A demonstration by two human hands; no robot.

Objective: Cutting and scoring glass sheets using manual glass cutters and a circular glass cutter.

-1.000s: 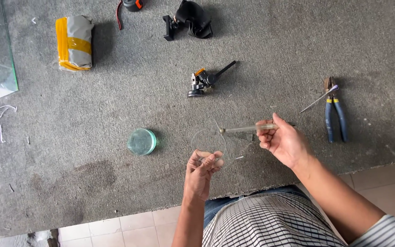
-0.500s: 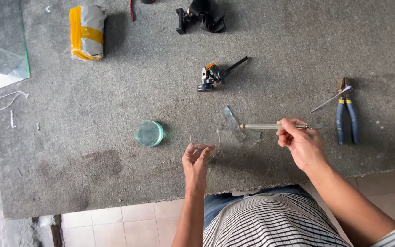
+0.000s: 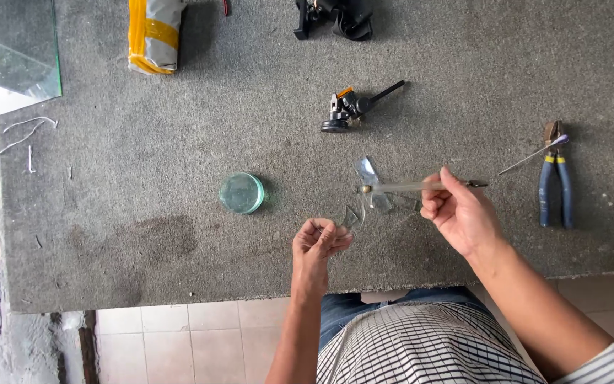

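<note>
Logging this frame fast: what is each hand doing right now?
Left hand: fingers closed on a small clear glass shard.
Right hand: fingers closed on a slim glass cutter, held over the table.

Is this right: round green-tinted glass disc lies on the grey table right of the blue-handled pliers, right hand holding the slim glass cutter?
Not quite. The head view shows the round green-tinted glass disc left of the blue-handled pliers, not right. It does lie on the grey table, and the right hand holds the slim glass cutter.

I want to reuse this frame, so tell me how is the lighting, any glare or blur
Head view: soft, even daylight with faint shadows; sharp across the grey worktop; mild glare on the glass sheet; clear glass pieces by the right hand are hard to outline.
</note>
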